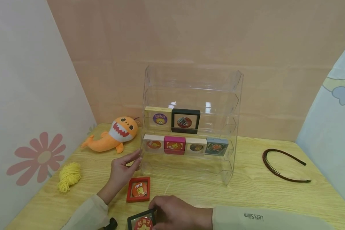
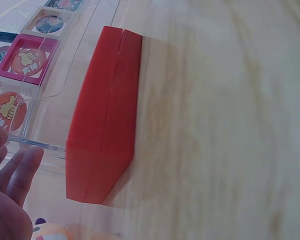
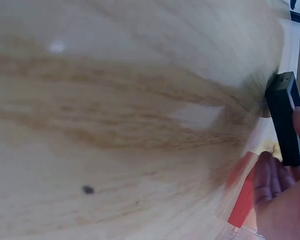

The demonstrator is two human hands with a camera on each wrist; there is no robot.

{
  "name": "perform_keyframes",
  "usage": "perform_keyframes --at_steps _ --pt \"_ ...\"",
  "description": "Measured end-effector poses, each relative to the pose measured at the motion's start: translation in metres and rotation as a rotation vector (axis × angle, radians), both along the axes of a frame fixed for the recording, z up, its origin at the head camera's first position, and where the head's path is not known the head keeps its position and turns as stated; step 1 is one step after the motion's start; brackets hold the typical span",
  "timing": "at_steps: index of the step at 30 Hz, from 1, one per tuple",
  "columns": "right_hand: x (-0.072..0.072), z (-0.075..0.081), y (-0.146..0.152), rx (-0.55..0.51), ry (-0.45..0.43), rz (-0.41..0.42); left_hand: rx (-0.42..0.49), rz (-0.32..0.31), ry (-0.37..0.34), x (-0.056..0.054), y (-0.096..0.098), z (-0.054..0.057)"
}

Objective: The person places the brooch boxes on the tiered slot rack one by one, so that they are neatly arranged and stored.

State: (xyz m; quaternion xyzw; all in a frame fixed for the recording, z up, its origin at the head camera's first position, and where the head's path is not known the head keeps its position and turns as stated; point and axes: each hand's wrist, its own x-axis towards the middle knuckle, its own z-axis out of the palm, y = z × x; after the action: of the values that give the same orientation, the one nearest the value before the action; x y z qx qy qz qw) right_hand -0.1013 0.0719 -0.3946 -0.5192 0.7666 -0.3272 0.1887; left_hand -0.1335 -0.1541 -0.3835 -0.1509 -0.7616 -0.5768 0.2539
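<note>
A clear acrylic tiered rack stands upright on the table, holding small framed badges on two of its tiers. My left hand is at the rack's lower left side, its fairly straight fingers touching the edge. Between thumb and fingers, my right hand grips a black square badge frame at the near edge of the view. Red and gold lettering shows on the badge inside it; the frame's lower part is cut off. Between the hands and the rack, a red badge frame lies face up on the table.
An orange plush shark lies left of the rack, with a bundle of yellow yarn nearer. At the right is a brown toothed headband. Upper-tier frames include a black one; a magenta frame sits below.
</note>
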Motion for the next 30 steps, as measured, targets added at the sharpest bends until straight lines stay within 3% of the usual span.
perform_keyframes --at_steps 5,9,12,19,30 --pt "0.002 0.004 0.002 -0.200 -0.219 0.016 0.003 -0.002 0.014 -0.001 0.000 0.000" --pt "0.003 0.007 0.004 -0.304 -0.281 0.000 0.004 -0.009 0.011 0.000 -0.001 -0.001" --pt "0.003 0.007 0.007 -0.362 -0.262 -0.013 0.005 -0.012 0.009 0.000 -0.001 -0.001" --pt "-0.003 0.005 0.014 -0.475 -0.098 -0.011 0.003 -0.011 0.004 -0.001 -0.001 -0.001" --pt "-0.028 0.020 0.026 -0.520 0.049 -0.139 0.001 -0.014 0.000 0.000 -0.001 -0.001"
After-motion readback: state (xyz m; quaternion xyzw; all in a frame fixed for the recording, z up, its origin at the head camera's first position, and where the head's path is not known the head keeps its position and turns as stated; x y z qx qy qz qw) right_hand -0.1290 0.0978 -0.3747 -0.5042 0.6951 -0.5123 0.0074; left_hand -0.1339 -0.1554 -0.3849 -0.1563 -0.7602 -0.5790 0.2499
